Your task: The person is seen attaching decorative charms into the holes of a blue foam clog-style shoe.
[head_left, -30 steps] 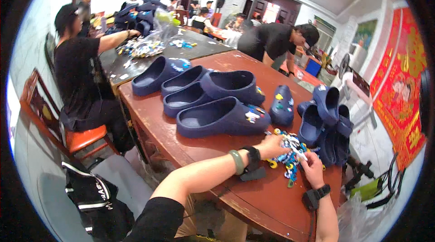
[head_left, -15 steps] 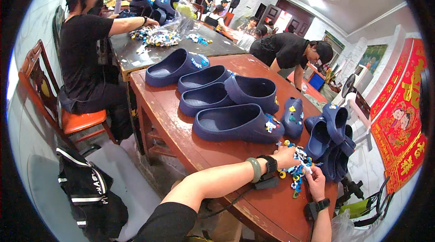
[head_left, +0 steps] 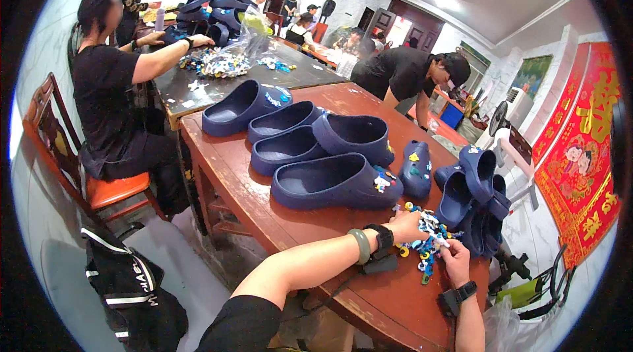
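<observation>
At a brown table (head_left: 244,210), beside navy clogs (head_left: 330,195), touching charms (head_left: 428,265) with curled left hand (head_left: 403,228), hold unclear, seemingly pinching a white charm (head_left: 438,240) in nearly closed right hand (head_left: 456,261)

Atop the wooden table (head_left: 283,223), shoe charms (head_left: 427,265) too small to tell singly hide fingertips of the left hand (head_left: 403,227); the right hand (head_left: 456,263) perhaps covers one; before the table, the lower edge crops the right forearm (head_left: 470,325).

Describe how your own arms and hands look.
Left hand and right hand are ungloved. Left arm: black short sleeve, green bangle, black wrist strap, dark boxy device, thin cable. Right forearm: black wristband, dark box; no sleeve shows.
</observation>
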`<move>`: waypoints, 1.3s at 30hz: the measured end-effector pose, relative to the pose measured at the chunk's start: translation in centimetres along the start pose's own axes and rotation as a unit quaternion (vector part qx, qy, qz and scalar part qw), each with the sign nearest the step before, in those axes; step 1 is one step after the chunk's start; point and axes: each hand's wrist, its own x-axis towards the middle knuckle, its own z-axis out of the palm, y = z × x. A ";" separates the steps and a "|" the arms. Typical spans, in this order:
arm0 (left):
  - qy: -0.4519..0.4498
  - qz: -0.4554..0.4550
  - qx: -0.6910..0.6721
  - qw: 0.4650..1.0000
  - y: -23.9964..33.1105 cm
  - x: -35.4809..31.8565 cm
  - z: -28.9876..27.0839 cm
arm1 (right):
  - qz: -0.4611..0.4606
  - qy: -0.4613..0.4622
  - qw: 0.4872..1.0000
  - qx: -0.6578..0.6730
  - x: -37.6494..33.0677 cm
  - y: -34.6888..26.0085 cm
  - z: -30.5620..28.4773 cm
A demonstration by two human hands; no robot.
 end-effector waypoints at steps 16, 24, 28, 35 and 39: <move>-0.087 -0.038 -0.055 0.994 3.4 -1.3 -2.9 | -0.246 -0.162 0.943 -0.154 -10.5 -7.1 -1.5; -0.031 -0.155 -0.064 0.985 3.7 -1.7 -3.7 | -0.014 -0.247 0.965 0.087 -9.9 -6.3 -1.6; -0.008 -0.131 -0.145 0.981 2.3 -1.5 -3.6 | -0.003 -0.253 0.936 0.246 -10.6 -7.2 -1.8; -0.018 -0.116 -0.090 0.989 2.5 -1.7 -4.0 | -0.002 -0.309 0.912 0.269 -10.9 -8.9 -2.4; -0.018 -0.052 -0.083 0.995 1.4 -1.1 -3.5 | 0.044 -0.323 0.906 0.268 -10.9 -9.1 -3.0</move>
